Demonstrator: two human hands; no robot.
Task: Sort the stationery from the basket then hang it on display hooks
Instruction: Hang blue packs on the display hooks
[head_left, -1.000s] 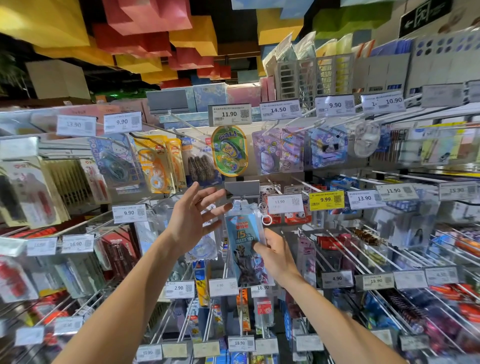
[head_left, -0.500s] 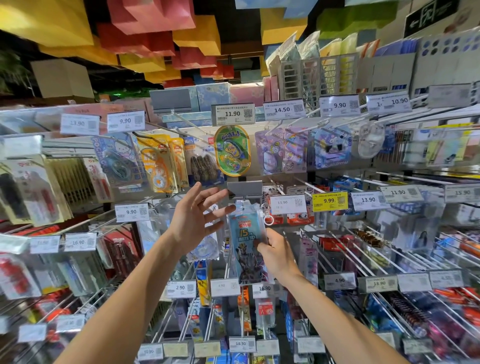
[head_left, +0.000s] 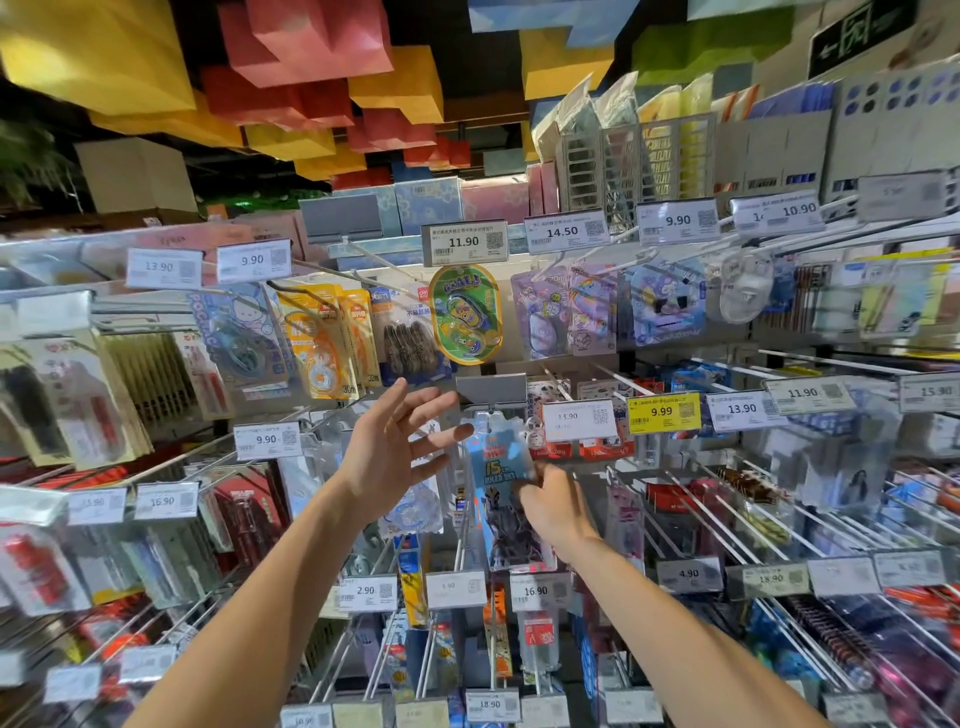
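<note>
1. The ruler set pack (head_left: 497, 483), a blue packet marked as a 15 cm ruler set, hangs upright in the centre of the frame, its clear top tab just under a blank grey label holder (head_left: 491, 388)
2. The right hand (head_left: 556, 506) pinches the pack at its right edge around mid-height, likely leaving the tab free to meet the hook; the hook is hidden behind the label holder, so whether the tab's hole is over the wire cannot be told
3. The left hand (head_left: 392, 457) holds nothing: its fingers are spread and straight, the fingertips just beside the pack's upper left edge, probably ready to steady the top or tip the label holder up
4. Just right of the holder are a white 13.90 tag (head_left: 577, 420) and a yellow 9.99 tag (head_left: 663, 413), so the untagged place looks like the chosen slot
5. The basket is not in view; the hanging step seems under way for this one item
</note>
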